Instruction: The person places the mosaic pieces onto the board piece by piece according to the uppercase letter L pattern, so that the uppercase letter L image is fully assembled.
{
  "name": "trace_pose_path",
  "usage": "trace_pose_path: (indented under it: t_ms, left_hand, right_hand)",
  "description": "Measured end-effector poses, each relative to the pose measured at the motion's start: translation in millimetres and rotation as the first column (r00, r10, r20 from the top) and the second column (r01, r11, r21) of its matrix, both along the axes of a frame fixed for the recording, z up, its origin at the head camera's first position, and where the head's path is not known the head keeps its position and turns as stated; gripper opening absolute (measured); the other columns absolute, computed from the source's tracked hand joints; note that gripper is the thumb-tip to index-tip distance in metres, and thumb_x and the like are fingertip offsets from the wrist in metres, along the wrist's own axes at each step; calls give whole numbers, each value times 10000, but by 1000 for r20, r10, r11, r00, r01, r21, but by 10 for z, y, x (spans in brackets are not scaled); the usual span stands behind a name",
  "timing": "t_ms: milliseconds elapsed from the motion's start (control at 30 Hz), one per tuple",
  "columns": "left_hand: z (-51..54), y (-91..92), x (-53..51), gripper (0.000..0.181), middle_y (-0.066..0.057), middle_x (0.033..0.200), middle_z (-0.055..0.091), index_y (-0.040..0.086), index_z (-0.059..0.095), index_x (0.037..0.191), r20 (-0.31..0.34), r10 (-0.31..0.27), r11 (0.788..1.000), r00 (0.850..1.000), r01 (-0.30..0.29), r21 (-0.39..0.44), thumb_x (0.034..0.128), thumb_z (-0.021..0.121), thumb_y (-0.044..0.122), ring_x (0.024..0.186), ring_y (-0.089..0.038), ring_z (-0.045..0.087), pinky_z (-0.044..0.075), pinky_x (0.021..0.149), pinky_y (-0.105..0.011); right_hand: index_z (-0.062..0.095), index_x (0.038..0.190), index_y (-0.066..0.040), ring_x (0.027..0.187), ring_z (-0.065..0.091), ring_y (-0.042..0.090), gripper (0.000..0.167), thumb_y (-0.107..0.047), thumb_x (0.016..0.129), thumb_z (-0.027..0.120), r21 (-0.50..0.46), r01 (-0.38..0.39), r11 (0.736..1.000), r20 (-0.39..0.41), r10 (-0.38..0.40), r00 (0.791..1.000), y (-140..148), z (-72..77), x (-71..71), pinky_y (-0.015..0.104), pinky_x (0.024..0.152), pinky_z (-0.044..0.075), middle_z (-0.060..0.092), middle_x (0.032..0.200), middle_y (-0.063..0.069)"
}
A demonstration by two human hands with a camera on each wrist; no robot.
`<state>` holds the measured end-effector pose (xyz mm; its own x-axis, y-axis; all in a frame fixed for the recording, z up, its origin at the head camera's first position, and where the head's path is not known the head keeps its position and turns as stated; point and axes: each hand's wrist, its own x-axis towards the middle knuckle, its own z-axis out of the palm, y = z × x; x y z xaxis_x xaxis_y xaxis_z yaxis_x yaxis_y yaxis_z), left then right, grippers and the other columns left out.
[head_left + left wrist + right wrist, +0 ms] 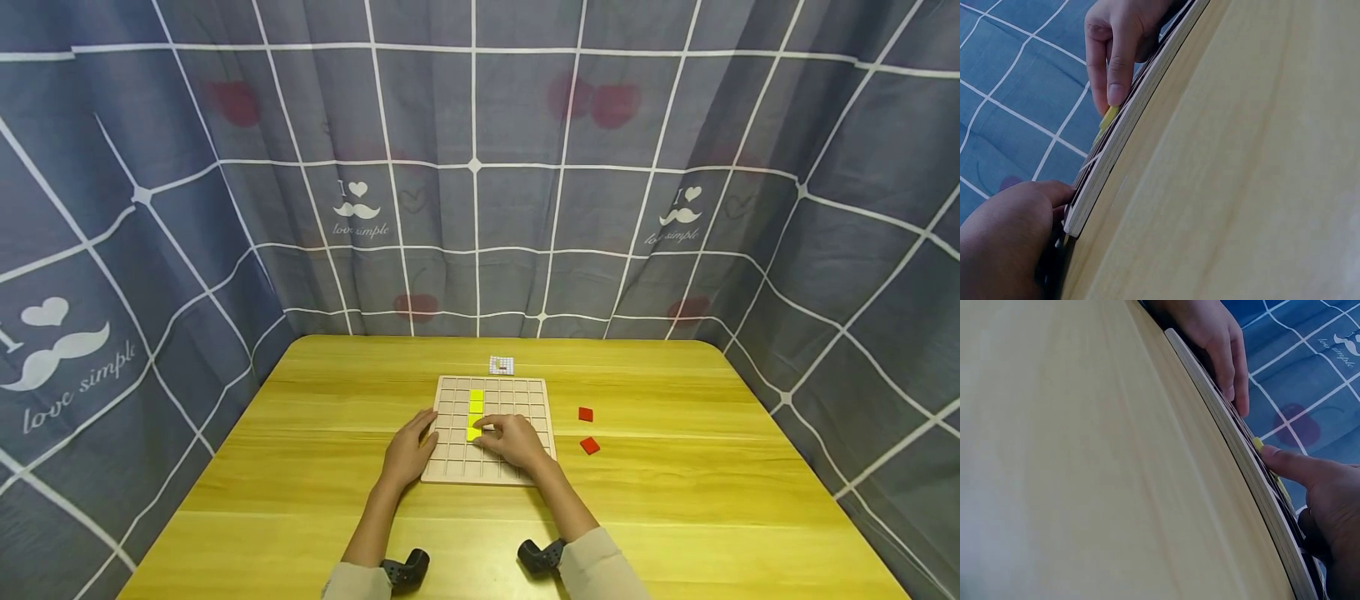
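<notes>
1. Thumb and forefinger of the right hand (513,439) pinch together on a yellow tile (473,434) at the near end of a yellow column on the pale wooden board (450,472).
2. Fingers of the left hand (408,450) lie loosely extended, touching the board's left edge.
3. That pinched tile is flat, square and bright yellow; the column runs away from the person, left of the board's middle.
4. Four yellow tiles seem to make up the column, though the right fingers partly cover it.
5. Two red tiles (586,414) lie apart on the table (675,500), right of the board.
6. One small white card (501,365) with a printed grid lies just beyond the board's far edge.
7. Two black devices (408,570) sit at the wrists, one each.
8. White lettering on the blue-grey curtain (510,208) reads "love simple", beneath a heart and moustache.
</notes>
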<state>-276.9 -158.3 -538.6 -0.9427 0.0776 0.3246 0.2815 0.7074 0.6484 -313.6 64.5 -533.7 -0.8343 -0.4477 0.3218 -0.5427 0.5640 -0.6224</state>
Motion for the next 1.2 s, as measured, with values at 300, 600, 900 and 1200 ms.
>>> trace_pose_path:
  t_ms: [300, 600, 900, 1200]
  left_hand:
    - [9, 0, 10, 412, -102, 1367, 466, 35, 525, 1301, 9, 1, 1000, 1000, -1, 2, 918, 574, 177, 1291, -299, 369, 307, 1039, -496]
    - [12, 0, 9, 404, -107, 1358, 475, 22, 537, 1286, 1, 2, 1000, 1000, -2, 6, 912, 579, 168, 1289, -301, 372, 307, 1043, -485]
    - [1, 12, -2, 403, -119, 1354, 478, 21, 538, 1285, -3, -3, 1000, 1000, 3, 8, 910, 580, 164, 1288, -306, 373, 313, 1037, -492]
    - [0, 3, -1, 410, -118, 1358, 473, 31, 534, 1291, 3, 5, 1000, 1000, -5, -1, 911, 580, 178, 1287, -303, 374, 311, 1038, -493]
  right_hand:
    - [718, 1015, -171, 377, 157, -6, 283, -356, 802, 709, 15, 10, 1000, -20, -10, 1000, -10, -13, 8, 174, 366, 196, 281, 429, -119]
    - [717, 1017, -130, 414, 228, 16, 268, -279, 795, 729, -136, 14, 991, 0, -14, 1000, 101, 26, 11, 179, 372, 244, 334, 467, -105]
    - [718, 1011, -90, 427, 222, 38, 245, -233, 812, 718, -274, 150, 950, 19, -151, 988, 700, 156, -31, 199, 390, 206, 299, 477, -61]
    - [696, 1065, -63, 411, 228, 81, 298, -207, 806, 725, -201, 304, 931, 46, -301, 952, 1401, 163, -84, 226, 371, 234, 327, 478, -21]
